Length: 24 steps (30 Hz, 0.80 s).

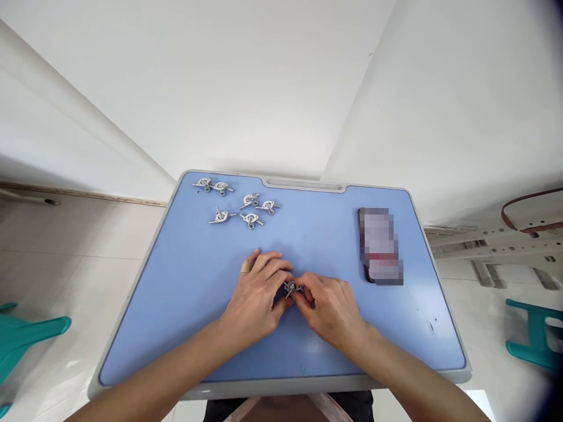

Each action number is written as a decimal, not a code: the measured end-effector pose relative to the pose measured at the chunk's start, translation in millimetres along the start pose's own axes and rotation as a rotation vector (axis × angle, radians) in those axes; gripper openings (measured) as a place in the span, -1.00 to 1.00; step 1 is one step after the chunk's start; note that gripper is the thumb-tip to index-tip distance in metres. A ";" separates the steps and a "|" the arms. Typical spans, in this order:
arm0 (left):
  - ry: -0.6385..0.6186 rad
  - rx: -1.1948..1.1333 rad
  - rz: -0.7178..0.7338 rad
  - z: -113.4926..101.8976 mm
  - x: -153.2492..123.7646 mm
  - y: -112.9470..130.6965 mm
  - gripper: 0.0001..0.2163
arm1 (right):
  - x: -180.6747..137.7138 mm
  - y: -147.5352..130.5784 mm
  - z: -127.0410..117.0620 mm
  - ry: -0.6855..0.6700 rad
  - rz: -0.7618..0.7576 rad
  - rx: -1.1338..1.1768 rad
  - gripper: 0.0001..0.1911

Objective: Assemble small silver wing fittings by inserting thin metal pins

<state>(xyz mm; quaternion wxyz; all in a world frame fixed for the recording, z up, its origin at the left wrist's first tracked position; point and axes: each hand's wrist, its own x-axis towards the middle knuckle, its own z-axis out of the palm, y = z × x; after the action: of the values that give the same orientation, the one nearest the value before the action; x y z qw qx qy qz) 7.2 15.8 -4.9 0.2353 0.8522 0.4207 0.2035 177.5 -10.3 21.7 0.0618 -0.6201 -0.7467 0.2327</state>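
Blue desktop (316,234): open lane between six metal valve fittings (251,220) and smartphone (380,243); left hand (259,290) and right hand (329,305) block its near end.

hands (331,303) partly hide the metal fitting (291,288) while blocky pixels blur the phone (380,243).

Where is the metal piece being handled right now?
In the head view, the metal piece is between the left hand and right hand, over the middle of the blue tabletop, left of the phone.
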 end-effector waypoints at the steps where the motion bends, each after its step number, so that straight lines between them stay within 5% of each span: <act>1: 0.001 -0.001 0.000 0.1 0.0 -0.2 -0.86 | 0.1 -0.5 -0.6 -0.007 0.004 0.000 -0.92; 13: 0.004 0.010 0.015 -1.6 -1.0 -2.8 -0.76 | -0.8 9.5 -5.6 0.022 0.012 0.077 -0.79; 24: -0.048 -0.074 0.040 -17.1 -1.8 -13.2 -0.70 | -10.0 10.6 -8.0 0.062 0.000 0.116 -0.91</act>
<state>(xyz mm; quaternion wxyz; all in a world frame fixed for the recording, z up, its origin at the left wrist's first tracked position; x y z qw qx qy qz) -11.4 25.2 1.1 0.2725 0.8558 0.3898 0.2033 192.4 -16.4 26.2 0.1209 -0.6223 -0.7297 0.2564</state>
